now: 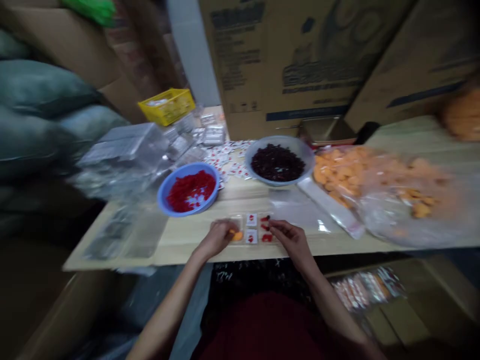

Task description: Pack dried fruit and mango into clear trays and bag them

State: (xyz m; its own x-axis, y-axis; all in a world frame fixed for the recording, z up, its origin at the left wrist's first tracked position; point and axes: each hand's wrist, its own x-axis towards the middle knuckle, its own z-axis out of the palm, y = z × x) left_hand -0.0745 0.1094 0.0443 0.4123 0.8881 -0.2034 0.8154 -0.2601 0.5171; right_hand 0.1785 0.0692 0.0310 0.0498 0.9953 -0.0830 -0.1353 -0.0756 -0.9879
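A shallow clear plastic tray (243, 220) lies near the table's front edge between my two hands. In it are orange pieces (236, 235) on the left, two white cards with red prints (251, 220) in the middle, and small red pieces (266, 238) with dark bits on the right. My left hand (217, 237) is at the tray's left side, its fingers curled over the edge by the orange pieces; what they grip is hidden. My right hand (293, 241) has thumb and fingers pinched together at the red and dark pieces. Blur hides what sits between its fingertips.
Behind the tray stand a blue bowl of red pieces (162, 197) and a translucent bowl of dark pieces (251, 167). Scattered cards (236, 167), clear packs (180, 142) and a yellow basket (165, 112) lie back left. Bagged orange pieces (341, 172) cover the right. Cardboard boxes (270, 60) rise behind.
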